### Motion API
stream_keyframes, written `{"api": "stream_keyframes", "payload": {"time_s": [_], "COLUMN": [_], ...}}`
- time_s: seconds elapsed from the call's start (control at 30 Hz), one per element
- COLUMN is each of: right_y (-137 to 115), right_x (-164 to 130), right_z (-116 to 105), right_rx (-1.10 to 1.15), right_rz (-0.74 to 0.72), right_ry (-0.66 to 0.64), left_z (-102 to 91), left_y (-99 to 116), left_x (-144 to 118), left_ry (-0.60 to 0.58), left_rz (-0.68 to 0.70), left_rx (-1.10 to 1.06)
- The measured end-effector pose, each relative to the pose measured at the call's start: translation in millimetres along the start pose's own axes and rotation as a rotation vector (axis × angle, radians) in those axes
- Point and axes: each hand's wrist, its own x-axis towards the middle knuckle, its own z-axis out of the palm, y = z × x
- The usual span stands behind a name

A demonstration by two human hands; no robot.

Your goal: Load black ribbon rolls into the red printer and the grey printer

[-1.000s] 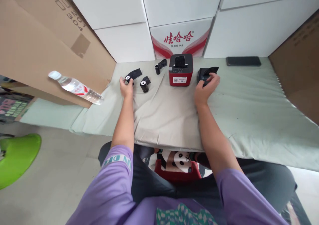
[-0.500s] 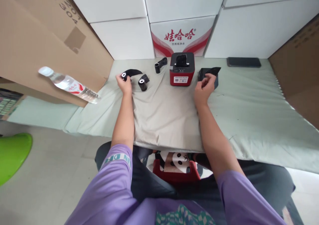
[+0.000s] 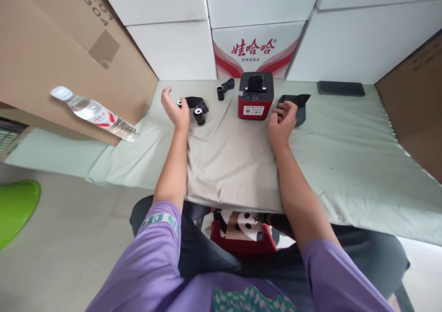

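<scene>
A small red and black label printer (image 3: 255,96) stands at the far middle of the cloth-covered table (image 3: 345,155). My left hand (image 3: 175,108) hovers open, palm turned up, just left of two black ribbon rolls (image 3: 199,114); one roll (image 3: 188,102) lies behind its fingers. A third black roll (image 3: 221,91) lies by the printer's left side. My right hand (image 3: 283,123) rests open on the cloth, fingertips near a black pouch-like object (image 3: 297,105) to the right of the printer.
A beige cloth (image 3: 231,160) lies over the green one under my hands. A water bottle (image 3: 93,114) sticks out at the left by a cardboard box (image 3: 51,58). White boxes (image 3: 255,49) wall the back. A dark phone (image 3: 341,88) lies far right.
My left hand let go of the black roll and lifted, palm up. My right hand drew back from the black object and settled on the cloth.
</scene>
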Motion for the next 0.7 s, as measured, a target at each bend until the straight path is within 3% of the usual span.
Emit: {"api": "stream_keyframes", "payload": {"time_s": [0.07, 0.13, 0.27, 0.37, 0.47, 0.6, 0.7], "right_y": [3, 6, 10, 8, 3, -14, -35], "right_x": [1, 2, 10, 16, 13, -11, -36], "right_z": [6, 12, 18, 14, 5, -10, -23], "right_rx": [0.06, 0.099, 0.095, 0.068, 0.046, 0.018, -0.077], "right_rz": [-0.012, -0.015, -0.011, 0.003, 0.012, 0.006, -0.031], "right_ry": [-0.072, -0.154, -0.3, -0.313, -0.308, -0.341, -0.385], "left_z": [13.4, 40.2, 107.1, 131.1, 117.8, 66.2, 28.1], "left_y": [30, 57, 94, 106, 111, 107, 100], "left_x": [-16, -37, -77, -92, -98, -106, -120], "left_ry": [-0.117, -0.341, -0.696, -0.76, -0.749, -0.764, -0.743], "left_rz": [0.037, -0.035, -0.455, -0.608, -0.633, -0.494, -0.48], "left_rx": [-0.123, -0.302, -0.621, -0.858, -0.854, -0.651, -0.612]}}
